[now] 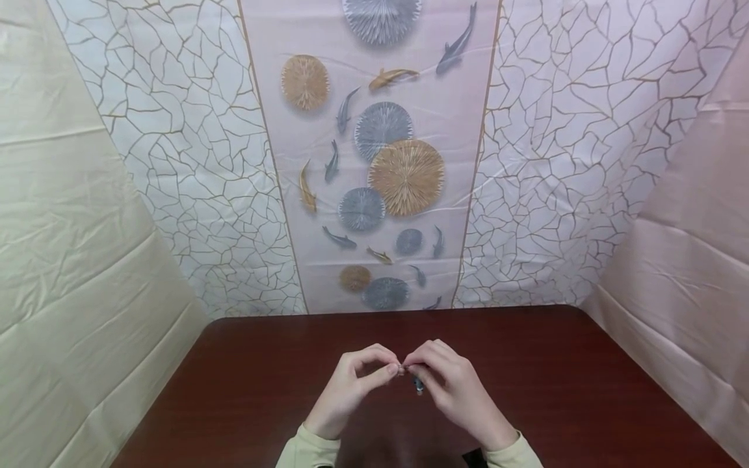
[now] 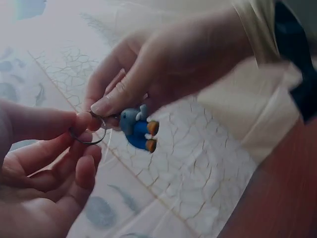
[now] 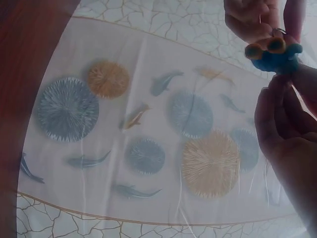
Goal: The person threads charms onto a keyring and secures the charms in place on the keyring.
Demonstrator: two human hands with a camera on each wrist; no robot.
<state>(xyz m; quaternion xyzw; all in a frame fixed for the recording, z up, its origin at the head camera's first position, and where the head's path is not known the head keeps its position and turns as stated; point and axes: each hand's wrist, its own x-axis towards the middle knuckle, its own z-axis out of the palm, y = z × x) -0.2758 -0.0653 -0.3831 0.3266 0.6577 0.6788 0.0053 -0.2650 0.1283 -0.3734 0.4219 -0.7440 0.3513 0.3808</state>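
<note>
A metal key ring [image 2: 88, 144] is pinched at its edge by the thumb and fingertips of my left hand [image 1: 353, 388]. Opposite it, my right hand [image 1: 455, 385] pinches the same ring's other side between thumb and fingers, where the small fastening is mostly covered. From there hangs a small figurine charm [image 2: 136, 130], grey-headed, blue-bodied, with orange feet. In the right wrist view the charm [image 3: 275, 60] shows its two round orange-rimmed feet, just above the right fingers. Both hands meet in the air over the table, fingertips nearly touching.
A dark reddish-brown table [image 1: 263, 364] lies below the hands. Behind it hangs a cloth [image 1: 374, 260] printed with fish, round shapes and crackle lines. Pale fabric [image 1: 88, 260] closes off the left side, with similar fabric [image 1: 679, 273] on the right.
</note>
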